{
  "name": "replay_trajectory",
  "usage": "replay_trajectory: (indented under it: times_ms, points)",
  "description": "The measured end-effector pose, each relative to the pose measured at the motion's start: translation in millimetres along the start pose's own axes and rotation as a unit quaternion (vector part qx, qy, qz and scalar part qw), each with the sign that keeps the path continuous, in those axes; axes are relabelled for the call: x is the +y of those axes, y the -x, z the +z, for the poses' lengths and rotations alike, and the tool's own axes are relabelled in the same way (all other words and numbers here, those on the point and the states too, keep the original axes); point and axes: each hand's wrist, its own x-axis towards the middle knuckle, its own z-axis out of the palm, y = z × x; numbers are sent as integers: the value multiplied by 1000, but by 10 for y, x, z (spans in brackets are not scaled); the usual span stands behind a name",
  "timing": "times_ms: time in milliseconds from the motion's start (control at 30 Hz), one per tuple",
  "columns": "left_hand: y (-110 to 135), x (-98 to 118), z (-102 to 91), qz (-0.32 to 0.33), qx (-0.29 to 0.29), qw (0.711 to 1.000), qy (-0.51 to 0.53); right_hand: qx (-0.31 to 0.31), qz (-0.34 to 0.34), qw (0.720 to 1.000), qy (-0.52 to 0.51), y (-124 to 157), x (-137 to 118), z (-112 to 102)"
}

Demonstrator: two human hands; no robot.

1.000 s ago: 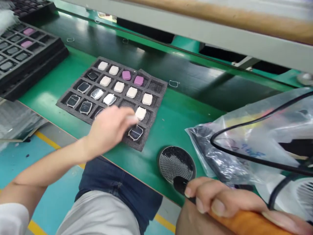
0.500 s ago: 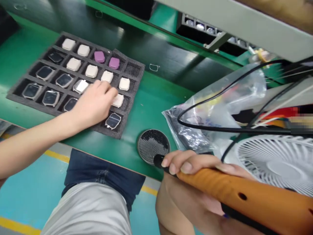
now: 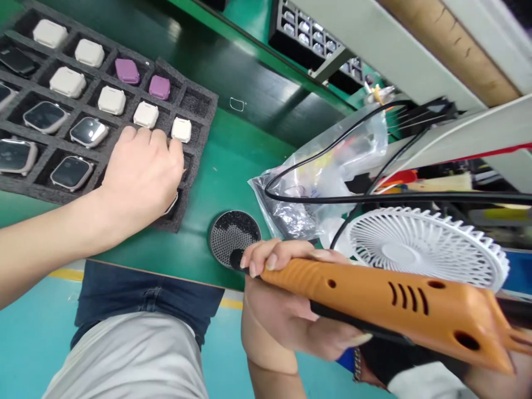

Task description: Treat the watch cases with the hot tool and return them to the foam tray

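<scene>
We see the foam tray (image 3: 189,83) of watch cases lying at the far left of the green tabletop (image 3: 249,166), cut off by the left edge of the view. Our left hand (image 3: 143,172) lies over its right-hand cells, fingers curled down and close together, the fingertips (image 3: 174,147) just beside a white case (image 3: 182,129). Whether that grip is clamped on anything we cannot tell: the hand hides the cells beneath it, and only a sliver of a watch edge shows by the wrist. Farther left sit two purple cases (image 3: 127,71) and glass-faced cases (image 3: 88,132). Our right hand (image 3: 282,310) is closed firmly around an orange vented tool (image 3: 374,293), its black tip (image 3: 236,259) at the near edge of a round perforated dish (image 3: 233,238). Beyond lie a plastic bag (image 3: 307,194), a black cable (image 3: 374,198) and a white fan (image 3: 424,249).
</scene>
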Motion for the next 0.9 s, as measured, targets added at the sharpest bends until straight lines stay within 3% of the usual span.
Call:
replay_trajectory:
  times_ms: [100, 200, 333, 433, 500, 567, 733, 900]
  points:
    - [-35, -15, 6, -5, -10, 1000, -13, 4, 2, 1000, 4, 19, 26, -13]
    - [-79, -75, 64, -7, 16, 999, 28, 12, -1, 1000, 2, 31, 51, -30]
    - [-76, -163, 42, -18, 8, 996, 85, 18, 10, 1000, 8, 52, 60, -23]
    - [102, -132, -101, -3, 70, 988, 137, 23, 20, 999, 18, 73, 33, -7]
    - [333, -38, -197, 29, 117, 978, 172, 27, 23, 999, 26, 79, 13, -17]
    - [622, 101, -232, 72, 124, 966, 214, 12, 17, 999, 38, 74, 8, -53]
    - [1234, 451, 37, 147, 92, 942, 287, -44, -14, 998, 51, 43, 69, -185]
    - [1408, 570, 423, 191, 67, 931, 303, -39, -12, 998, 47, 56, 55, -169]
